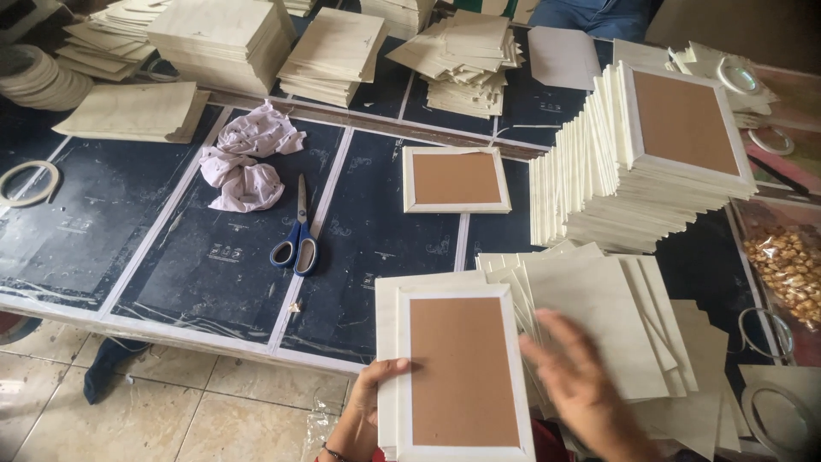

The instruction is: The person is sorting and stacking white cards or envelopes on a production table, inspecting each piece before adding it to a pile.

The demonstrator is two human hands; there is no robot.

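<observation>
frame in hand: a rectangular picture frame (463,372) lying back side up, white border around a brown backing board, resting on a cream sheet at the near edge of the table, right in front of the person.
left hand: the left hand (369,402) clasps the frame's lower left edge, fingers curled onto the border.
right hand: the right hand (580,383) is blurred, fingers spread and loose, holding nothing, over the fan of cream sheets (616,334) just beside the frame.
second frame: a smaller frame (456,179) of the same kind lies flat mid-table, well apart from the hands.
frame stack: a tall leaning stack of frames (641,162) stands at the right, its top one showing a brown back.
table: a dark blue table top (171,231) crossed by pale tape lines.
loose things: blue-handled scissors (296,238), a crumpled white cloth (248,158), a tape roll (30,181) at the left edge, a bag of yellowish snacks (785,265) at the right.
far side: piles of cream boards (224,38) along the back.
floor: beige tiles (171,402) below the table edge.
</observation>
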